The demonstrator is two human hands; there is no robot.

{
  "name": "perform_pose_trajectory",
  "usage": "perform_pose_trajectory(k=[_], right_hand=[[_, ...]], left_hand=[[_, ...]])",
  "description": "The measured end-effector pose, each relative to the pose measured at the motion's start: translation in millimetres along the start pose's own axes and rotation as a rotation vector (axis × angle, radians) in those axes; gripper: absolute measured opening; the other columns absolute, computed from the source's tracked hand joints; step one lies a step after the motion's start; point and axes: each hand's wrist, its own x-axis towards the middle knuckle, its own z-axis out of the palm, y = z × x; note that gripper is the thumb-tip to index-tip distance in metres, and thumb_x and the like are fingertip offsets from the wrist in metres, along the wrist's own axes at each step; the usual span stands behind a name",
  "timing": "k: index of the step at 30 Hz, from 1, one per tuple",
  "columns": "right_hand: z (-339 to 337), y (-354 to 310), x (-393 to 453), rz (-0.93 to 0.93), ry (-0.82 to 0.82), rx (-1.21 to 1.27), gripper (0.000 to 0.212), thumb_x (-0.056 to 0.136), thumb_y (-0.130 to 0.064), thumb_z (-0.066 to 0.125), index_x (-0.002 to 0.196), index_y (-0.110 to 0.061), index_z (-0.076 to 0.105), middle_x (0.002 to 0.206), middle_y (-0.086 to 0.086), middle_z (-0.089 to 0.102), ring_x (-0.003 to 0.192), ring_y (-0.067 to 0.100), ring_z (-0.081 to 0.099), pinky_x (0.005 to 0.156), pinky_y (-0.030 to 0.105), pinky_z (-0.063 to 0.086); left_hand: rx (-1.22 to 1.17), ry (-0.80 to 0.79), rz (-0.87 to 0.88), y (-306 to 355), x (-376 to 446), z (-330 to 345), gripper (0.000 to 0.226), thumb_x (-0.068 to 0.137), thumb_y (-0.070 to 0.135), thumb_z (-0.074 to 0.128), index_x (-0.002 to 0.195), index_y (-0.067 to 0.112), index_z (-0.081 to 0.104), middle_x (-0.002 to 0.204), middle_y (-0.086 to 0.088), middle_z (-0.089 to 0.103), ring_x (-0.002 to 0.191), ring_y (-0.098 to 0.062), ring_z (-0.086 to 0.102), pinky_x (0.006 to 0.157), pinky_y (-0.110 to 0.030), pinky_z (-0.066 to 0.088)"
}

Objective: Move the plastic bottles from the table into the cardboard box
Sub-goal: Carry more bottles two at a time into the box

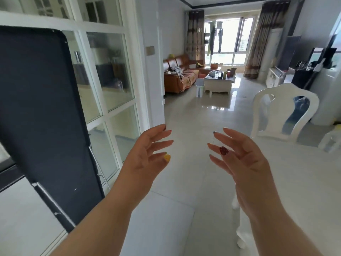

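Observation:
My left hand [147,154] and my right hand [239,154] are both raised in front of me over the floor, palms facing each other, fingers spread, nothing in either. A clear plastic bottle [330,143] lies at the far right edge on the white table [295,172], well to the right of my right hand. No cardboard box shows near me.
A white chair [284,111] stands behind the table at right. A dark folded panel [42,117] leans against the glass partition [110,71] at left. Glossy tiled floor [193,111] runs ahead to a sofa [180,76] and a coffee table [219,82].

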Motion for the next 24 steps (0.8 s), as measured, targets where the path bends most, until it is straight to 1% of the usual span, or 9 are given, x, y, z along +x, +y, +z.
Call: perform_pose_trajectory(k=[3, 7, 10, 11, 13, 15, 17, 20, 24], right_hand=[[5, 26, 58, 0.015, 0.005, -0.019, 0.037, 0.09, -0.006, 0.063, 0.122, -0.025, 0.066, 0.126, 0.0, 0.072, 0.112, 0.025, 0.071, 0.097, 0.048, 0.056], [7, 62, 125, 0.022, 0.032, -0.034, 0.047, 0.076, -0.023, 0.067, 0.123, -0.022, 0.065, 0.125, -0.001, 0.073, 0.111, 0.024, 0.072, 0.096, 0.043, 0.057], [4, 93, 176, 0.023, 0.073, -0.076, 0.037, 0.086, -0.012, 0.068, 0.121, -0.025, 0.066, 0.125, -0.002, 0.073, 0.111, 0.023, 0.072, 0.097, 0.043, 0.056], [3, 104, 192, 0.018, 0.086, -0.093, 0.037, 0.087, -0.01, 0.071, 0.121, -0.026, 0.067, 0.125, -0.003, 0.073, 0.111, 0.023, 0.072, 0.097, 0.044, 0.056], [0, 123, 227, 0.007, 0.138, -0.132, 0.041, 0.083, -0.013, 0.076, 0.119, -0.03, 0.068, 0.125, -0.004, 0.073, 0.111, 0.023, 0.072, 0.098, 0.047, 0.056], [-2, 136, 260, -0.006, 0.2, -0.182, 0.039, 0.081, -0.019, 0.068, 0.115, -0.039, 0.07, 0.125, -0.008, 0.073, 0.112, 0.021, 0.071, 0.099, 0.05, 0.054], [-10, 144, 288, -0.025, 0.26, -0.232, 0.037, 0.081, -0.024, 0.068, 0.113, -0.044, 0.069, 0.124, -0.011, 0.073, 0.112, 0.018, 0.071, 0.099, 0.051, 0.054], [-34, 151, 320, -0.045, 0.38, -0.266, 0.037, 0.077, -0.037, 0.071, 0.114, -0.045, 0.069, 0.124, -0.01, 0.073, 0.112, 0.019, 0.071, 0.097, 0.05, 0.055], [-82, 153, 342, -0.063, 0.572, -0.321, 0.04, 0.074, -0.041, 0.071, 0.114, -0.045, 0.069, 0.123, -0.007, 0.073, 0.11, 0.021, 0.072, 0.097, 0.051, 0.055]], left_hand=[[-0.006, 0.002, -0.003, -25, 59, -6, 0.056, 0.084, 0.016, 0.057, 0.132, 0.042, 0.054, 0.133, 0.02, 0.064, 0.125, -0.009, 0.061, 0.092, -0.021, 0.052], [-0.034, -0.025, 0.008, -65, 137, -7, 0.055, 0.085, 0.016, 0.058, 0.13, 0.048, 0.055, 0.134, 0.018, 0.064, 0.126, -0.01, 0.061, 0.095, -0.029, 0.051], [-0.048, -0.087, 0.021, -102, 201, -6, 0.054, 0.087, 0.018, 0.061, 0.134, 0.043, 0.053, 0.137, 0.016, 0.063, 0.127, -0.011, 0.06, 0.098, -0.032, 0.049], [-0.053, -0.108, 0.025, -114, 222, -5, 0.054, 0.087, 0.019, 0.062, 0.135, 0.042, 0.053, 0.137, 0.016, 0.062, 0.127, -0.011, 0.06, 0.098, -0.032, 0.049], [-0.076, -0.159, 0.03, -136, 268, -3, 0.055, 0.085, 0.023, 0.065, 0.136, 0.039, 0.052, 0.138, 0.014, 0.062, 0.128, -0.013, 0.06, 0.101, -0.035, 0.049], [-0.097, -0.224, 0.031, -153, 316, 4, 0.058, 0.081, 0.029, 0.065, 0.137, 0.039, 0.053, 0.138, 0.013, 0.062, 0.129, -0.014, 0.06, 0.102, -0.039, 0.048], [-0.123, -0.295, 0.032, -168, 361, 18, 0.057, 0.081, 0.025, 0.066, 0.135, 0.04, 0.054, 0.138, 0.013, 0.062, 0.128, -0.014, 0.06, 0.102, -0.039, 0.047], [-0.163, -0.401, 0.026, -189, 422, 58, 0.055, 0.083, 0.016, 0.064, 0.132, 0.041, 0.055, 0.135, 0.016, 0.064, 0.125, -0.011, 0.062, 0.101, -0.038, 0.049], [-0.223, -0.599, 0.031, -213, 472, 135, 0.056, 0.082, 0.018, 0.066, 0.133, 0.038, 0.055, 0.135, 0.014, 0.065, 0.125, -0.013, 0.063, 0.1, -0.039, 0.05]])
